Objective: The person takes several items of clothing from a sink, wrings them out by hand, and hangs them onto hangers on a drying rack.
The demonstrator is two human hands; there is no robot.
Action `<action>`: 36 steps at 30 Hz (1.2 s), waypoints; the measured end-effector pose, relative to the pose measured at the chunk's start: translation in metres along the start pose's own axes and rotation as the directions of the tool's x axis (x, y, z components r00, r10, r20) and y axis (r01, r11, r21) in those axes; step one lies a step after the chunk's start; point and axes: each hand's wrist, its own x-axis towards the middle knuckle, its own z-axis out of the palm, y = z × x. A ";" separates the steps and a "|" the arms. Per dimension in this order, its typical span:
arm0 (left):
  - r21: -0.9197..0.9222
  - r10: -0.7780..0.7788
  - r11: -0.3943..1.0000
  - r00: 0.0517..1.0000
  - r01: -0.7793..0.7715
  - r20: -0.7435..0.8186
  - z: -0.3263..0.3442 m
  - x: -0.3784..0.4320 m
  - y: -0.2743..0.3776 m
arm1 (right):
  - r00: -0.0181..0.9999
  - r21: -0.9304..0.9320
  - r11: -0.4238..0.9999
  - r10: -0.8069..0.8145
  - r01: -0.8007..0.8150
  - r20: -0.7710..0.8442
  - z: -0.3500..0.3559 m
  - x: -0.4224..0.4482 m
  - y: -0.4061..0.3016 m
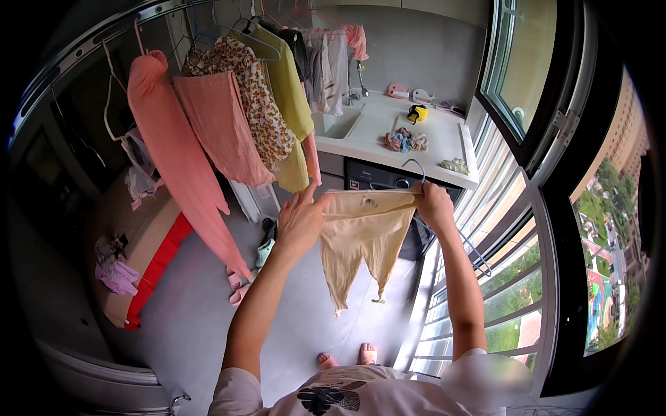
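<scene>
A pair of small pale-yellow pants [359,234] hangs stretched by its waistband in front of me. My left hand [302,221] pinches the left end of the waistband, some fingers extended. At the other end, my right hand [436,205] grips the waistband together with a grey-blue clothes hanger [476,252]. The hanger's hook rises above that fist, and its lower bar shows to the right of my forearm. Both legs of the pants dangle over the floor, the cuffs crumpled.
Pink pants [177,156], a floral top [255,93] and a yellow-green garment [291,104] hang from a rail at left. Behind are a sink [338,125], a counter [385,122] with crumpled cloths [406,140], and a washing machine [382,174]. Barred windows [484,317] flank my right.
</scene>
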 end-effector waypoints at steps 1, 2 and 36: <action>0.079 0.087 0.994 0.993 -0.080 -0.085 0.011 -0.002 0.001 | 0.993 0.099 0.995 0.015 -0.004 -0.116 -0.012 -0.002 -0.008; 0.163 0.179 0.975 0.970 -0.152 -0.162 0.041 -0.011 -0.003 | 0.984 0.116 0.991 -0.039 0.060 -0.174 0.007 -0.008 -0.005; -0.675 -0.026 0.621 0.870 0.399 0.492 0.105 -0.107 -0.067 | 0.833 -0.323 0.910 -0.041 0.258 0.551 0.092 -0.043 0.021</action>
